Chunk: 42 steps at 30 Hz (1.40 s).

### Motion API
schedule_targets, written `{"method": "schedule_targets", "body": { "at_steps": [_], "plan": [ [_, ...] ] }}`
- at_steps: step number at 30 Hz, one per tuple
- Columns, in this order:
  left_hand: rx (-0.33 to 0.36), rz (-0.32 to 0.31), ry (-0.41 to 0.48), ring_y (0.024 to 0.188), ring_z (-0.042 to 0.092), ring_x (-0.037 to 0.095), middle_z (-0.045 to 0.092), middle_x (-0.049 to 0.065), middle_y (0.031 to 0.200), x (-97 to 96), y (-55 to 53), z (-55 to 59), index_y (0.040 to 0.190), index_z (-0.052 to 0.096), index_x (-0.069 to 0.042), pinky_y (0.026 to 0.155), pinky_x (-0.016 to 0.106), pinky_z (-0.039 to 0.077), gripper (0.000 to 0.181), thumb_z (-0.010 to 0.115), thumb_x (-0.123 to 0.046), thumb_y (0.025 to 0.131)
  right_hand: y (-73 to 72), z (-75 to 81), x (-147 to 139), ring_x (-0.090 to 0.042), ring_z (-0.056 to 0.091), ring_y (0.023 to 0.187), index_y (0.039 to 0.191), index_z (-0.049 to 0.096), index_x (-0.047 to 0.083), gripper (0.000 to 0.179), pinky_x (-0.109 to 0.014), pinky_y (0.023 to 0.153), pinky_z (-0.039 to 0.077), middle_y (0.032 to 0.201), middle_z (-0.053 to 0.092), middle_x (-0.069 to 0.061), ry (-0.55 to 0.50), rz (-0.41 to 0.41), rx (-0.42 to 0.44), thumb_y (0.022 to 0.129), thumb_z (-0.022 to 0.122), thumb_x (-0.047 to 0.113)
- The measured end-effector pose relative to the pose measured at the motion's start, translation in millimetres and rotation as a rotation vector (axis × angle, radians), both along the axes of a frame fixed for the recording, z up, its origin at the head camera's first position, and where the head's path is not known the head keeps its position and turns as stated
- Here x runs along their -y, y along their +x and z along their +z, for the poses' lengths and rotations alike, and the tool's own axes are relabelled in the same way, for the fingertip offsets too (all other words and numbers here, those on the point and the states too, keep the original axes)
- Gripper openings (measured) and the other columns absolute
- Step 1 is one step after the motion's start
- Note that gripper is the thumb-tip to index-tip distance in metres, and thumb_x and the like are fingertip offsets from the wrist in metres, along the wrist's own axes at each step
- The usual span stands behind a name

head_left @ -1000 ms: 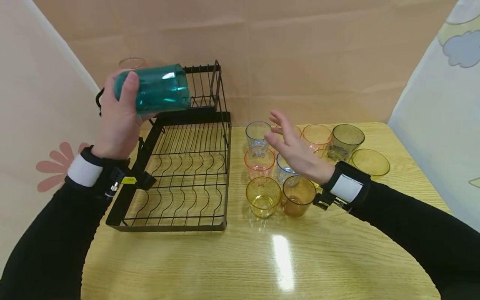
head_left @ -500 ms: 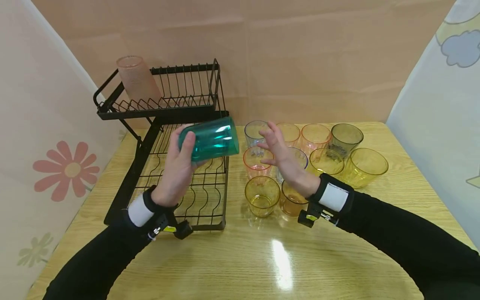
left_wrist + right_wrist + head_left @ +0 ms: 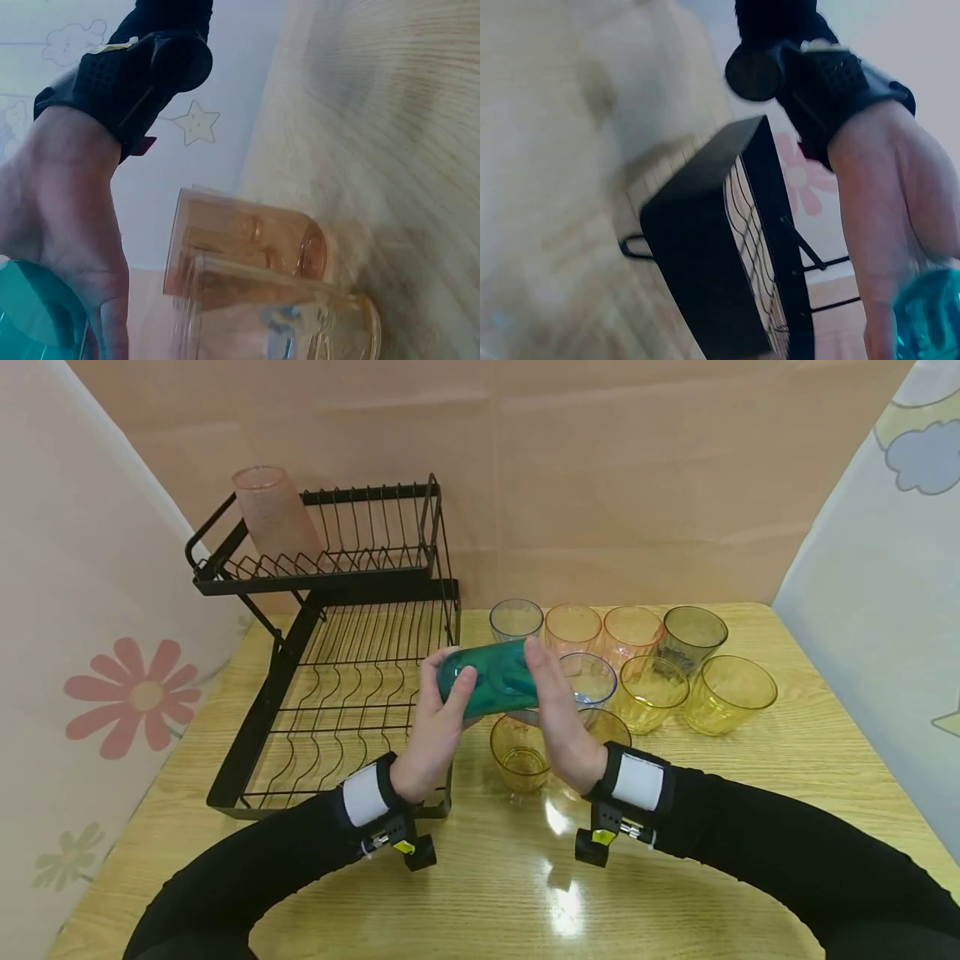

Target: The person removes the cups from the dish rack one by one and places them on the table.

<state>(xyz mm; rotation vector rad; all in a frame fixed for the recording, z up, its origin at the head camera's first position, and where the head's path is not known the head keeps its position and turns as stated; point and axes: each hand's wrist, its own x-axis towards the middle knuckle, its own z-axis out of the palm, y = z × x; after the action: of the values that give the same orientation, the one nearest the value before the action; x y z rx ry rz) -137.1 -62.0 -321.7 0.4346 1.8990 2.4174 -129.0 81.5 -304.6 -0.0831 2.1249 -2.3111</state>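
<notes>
A teal drinking glass (image 3: 491, 677) lies on its side in mid-air between both hands, over the front left glasses. My left hand (image 3: 435, 731) grips its left end, thumb along the near side. At the other end, my right hand (image 3: 564, 722) holds the glass by the rim, with its other fingers mostly hidden behind. In the left wrist view the right hand (image 3: 71, 202) lies against the teal glass (image 3: 37, 315). The left hand (image 3: 889, 202) appears in the right wrist view beside the glass (image 3: 930, 319). Below stand a yellow glass (image 3: 521, 760) and an amber glass (image 3: 247, 232).
A black two-tier dish rack (image 3: 442, 806) stands on the left, with a pink glass (image 3: 273, 518) in its upper tier. Several coloured glasses stand in rows at the right, among them a blue-rimmed glass (image 3: 588, 677), a yellow glass (image 3: 731, 693) and a smoky glass (image 3: 693, 635).
My left hand has carried the teal glass from the rack's upper tier down and right over the table. The right hand has moved down slightly and now holds its rim end.
</notes>
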Motion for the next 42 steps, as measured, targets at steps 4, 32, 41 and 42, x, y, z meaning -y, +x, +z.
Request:
{"method": "schedule_targets", "body": {
  "at_steps": [4, 32, 41, 42],
  "plan": [
    [-0.027, -0.005, 0.002, 0.107, 0.048, 0.028, 0.035, 0.013, 0.122, -8.9, 3.4, -4.0, 0.128, 0.023, -0.015, 0.085, 0.040, 0.044, 0.042, 0.045, -0.031, 0.095, 5.6, 1.0, 1, -0.026, 0.042, 0.108, 0.128, 0.038, 0.013, 0.059, -0.048, 0.086, 0.039, 0.120, 0.043, -0.011, -0.065, -0.111, 0.044, 0.089, 0.037, 0.058],
    [-0.892, -0.233, -1.307, 0.090, 0.056, 0.016, 0.026, 0.009, 0.145, 79.9, -16.2, 24.1, 0.140, 0.031, -0.018, 0.058, 0.023, 0.045, 0.064, 0.043, -0.056, 0.089, 0.8, 11.4, -134, -0.013, 0.047, 0.099, 0.119, 0.053, 0.002, 0.047, -0.026, 0.083, 0.034, 0.111, 0.054, -0.011, 0.627, -0.232, -0.836, 0.076, 0.062, 0.019],
    [-0.950, 0.029, -1.335, 0.097, 0.054, 0.027, 0.032, 0.015, 0.140, 128.6, -40.0, 41.5, 0.134, 0.040, -0.011, 0.044, 0.024, 0.037, 0.060, 0.057, -0.043, 0.086, 11.4, 31.7, -178, -0.014, 0.045, 0.068, 0.109, 0.056, 0.002, 0.065, -0.027, 0.045, 0.034, 0.089, 0.053, -0.012, 1.162, -0.180, -1.051, 0.078, 0.048, 0.059],
    [-0.945, 0.054, -1.335, 0.102, 0.052, 0.028, 0.031, 0.014, 0.141, 133.4, -41.9, 45.3, 0.133, 0.040, -0.010, 0.045, 0.024, 0.038, 0.060, 0.058, -0.041, 0.086, 12.5, 31.7, -181, -0.013, 0.044, 0.064, 0.109, 0.056, 0.004, 0.066, -0.027, 0.041, 0.033, 0.088, 0.052, -0.010, 1.198, -0.165, -1.064, 0.078, 0.046, 0.061]
  ]
}}
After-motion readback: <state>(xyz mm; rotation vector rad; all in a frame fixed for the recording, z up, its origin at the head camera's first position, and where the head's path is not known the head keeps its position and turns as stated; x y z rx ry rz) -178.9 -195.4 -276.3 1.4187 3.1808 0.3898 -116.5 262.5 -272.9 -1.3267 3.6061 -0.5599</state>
